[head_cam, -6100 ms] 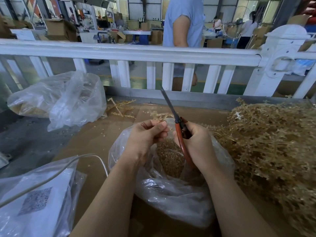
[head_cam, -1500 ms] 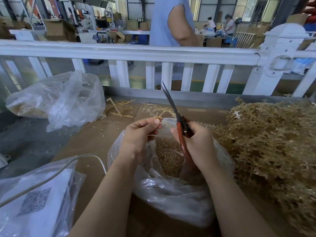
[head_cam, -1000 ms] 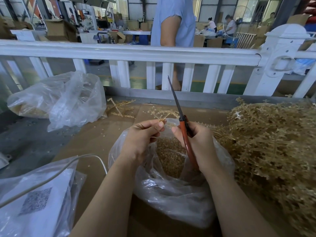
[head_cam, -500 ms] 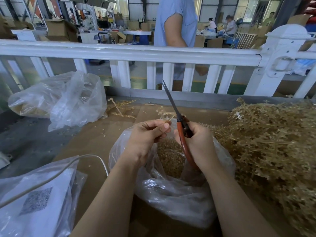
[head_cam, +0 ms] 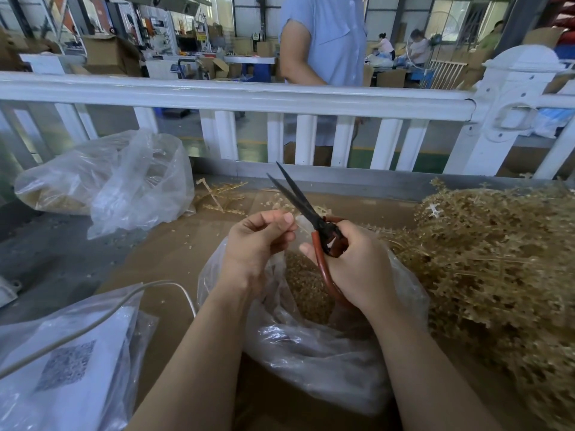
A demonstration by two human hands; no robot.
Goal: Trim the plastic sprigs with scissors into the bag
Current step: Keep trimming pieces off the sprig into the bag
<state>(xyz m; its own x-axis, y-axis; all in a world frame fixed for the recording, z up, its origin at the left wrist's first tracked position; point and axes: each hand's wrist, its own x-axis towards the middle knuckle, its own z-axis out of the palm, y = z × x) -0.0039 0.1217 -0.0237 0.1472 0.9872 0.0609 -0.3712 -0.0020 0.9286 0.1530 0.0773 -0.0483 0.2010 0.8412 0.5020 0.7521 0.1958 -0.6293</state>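
Cardboard is covering the worktop, with a white railing running across behind it and a person in a pale blue shirt standing beyond.

Compared with half a second ago, the scissors are now standing with their two dark blades parted into a narrow V, where they were together before; the left hand is sitting much as it was, thumb and forefinger pinching something small and pale at their tips, too tiny to tell what. The right hand is gripping the red scissor handles, fingers curled round them.

Counting: one pair of scissors, two hands, three clear bags. One bag is lying open right under both hands, holding a heap of golden-brown trimmings; a second bag is lying far left by the railing; a third is lying near left with a printed sheet inside and a white cable crossing it. One big pile of golden sprigs is lying to the right, touching the open bag.

The scissors' long axis is running from near right to far left, tips pointing up and away toward the railing, above the bag's mouth.
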